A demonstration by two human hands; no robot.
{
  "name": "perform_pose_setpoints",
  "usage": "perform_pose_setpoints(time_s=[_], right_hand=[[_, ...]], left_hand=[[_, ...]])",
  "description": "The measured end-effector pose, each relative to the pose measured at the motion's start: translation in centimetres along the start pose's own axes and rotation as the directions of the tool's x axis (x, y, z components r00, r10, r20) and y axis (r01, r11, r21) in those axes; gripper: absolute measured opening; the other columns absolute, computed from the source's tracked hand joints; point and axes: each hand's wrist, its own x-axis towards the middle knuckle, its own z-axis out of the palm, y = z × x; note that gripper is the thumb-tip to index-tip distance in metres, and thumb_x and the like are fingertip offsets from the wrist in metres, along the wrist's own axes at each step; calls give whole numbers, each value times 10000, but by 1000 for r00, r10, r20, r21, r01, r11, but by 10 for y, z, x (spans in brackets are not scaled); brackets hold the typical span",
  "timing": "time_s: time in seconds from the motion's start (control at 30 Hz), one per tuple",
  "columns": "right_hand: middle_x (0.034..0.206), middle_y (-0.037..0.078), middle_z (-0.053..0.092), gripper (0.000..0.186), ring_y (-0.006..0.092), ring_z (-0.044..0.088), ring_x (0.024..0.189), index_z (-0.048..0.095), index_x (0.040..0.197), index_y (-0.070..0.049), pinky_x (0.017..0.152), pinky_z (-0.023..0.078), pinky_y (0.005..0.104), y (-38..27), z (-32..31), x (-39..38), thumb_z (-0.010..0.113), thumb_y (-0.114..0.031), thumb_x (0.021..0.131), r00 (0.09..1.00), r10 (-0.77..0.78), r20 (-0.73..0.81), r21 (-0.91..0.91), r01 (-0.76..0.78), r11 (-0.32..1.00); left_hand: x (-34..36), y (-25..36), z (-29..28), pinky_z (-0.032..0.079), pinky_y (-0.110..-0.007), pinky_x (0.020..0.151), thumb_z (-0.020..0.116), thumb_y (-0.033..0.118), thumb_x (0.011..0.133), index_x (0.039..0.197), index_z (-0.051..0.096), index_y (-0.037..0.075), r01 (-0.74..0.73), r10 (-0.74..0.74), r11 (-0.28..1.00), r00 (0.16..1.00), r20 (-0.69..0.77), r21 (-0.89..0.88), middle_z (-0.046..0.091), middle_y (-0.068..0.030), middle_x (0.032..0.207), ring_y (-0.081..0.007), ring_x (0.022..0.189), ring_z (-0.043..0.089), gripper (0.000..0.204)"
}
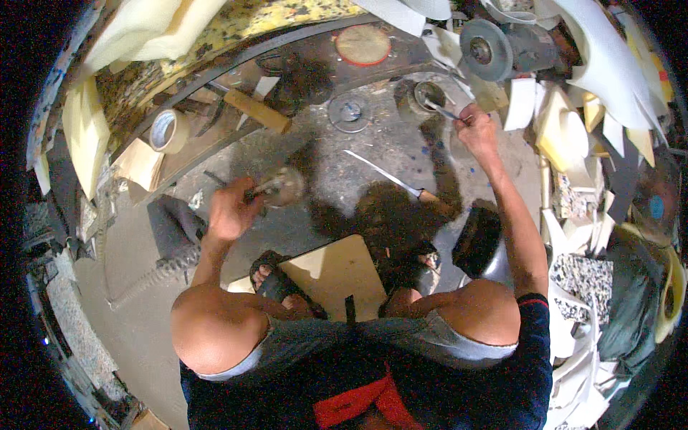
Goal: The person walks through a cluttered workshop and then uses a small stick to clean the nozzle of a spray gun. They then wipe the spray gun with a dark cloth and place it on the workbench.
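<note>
My left hand (233, 208) is closed on a spray gun-like tool (281, 188) with a pale, round cup at its end. It is blurred, so its exact kind is unclear. To the far right, my right hand (476, 136) pinches a slim stick-like tool (446, 113). The tip of that tool reaches into or over a small round can (430, 96); its contents are hard to make out. Between my hands lies a knife (387, 175) with a long thin blade and a wooden handle. A clear round lid or dish (350, 113) rests beyond the knife.
A wooden-handled hammer (258, 111) and a tape roll (169, 131) lie at left. A coiled hose (158, 276) trails near my left knee. A bench grinder (502, 50) stands far right among foam scraps (562, 129). Between my feet is a tan board (337, 276).
</note>
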Motion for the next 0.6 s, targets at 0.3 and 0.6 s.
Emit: perform_pose_setpoints(time_s=[0.3,0.6], right_hand=[[880,246,627,312,434,605,833,530,1043,6,718,492,478,14,-1,10,621,-92,761,885,-127,449,-450,346,823],[812,174,636,271,356,604,646,534,1063,-26,573,502,423,63,16,22,561,-149,823,956,-190,224,-161,228,960]], left_hand=[[-37,-63,-38,497,-423,693,700,281,731,921,632,37,263,-238,960,948,-213,98,648,-209,865,-382,797,631,317],[-34,-89,-39,494,-371,601,704,207,696,857,617,17,199,-185,979,955,-233,34,627,-172,729,-324,638,626,264]])
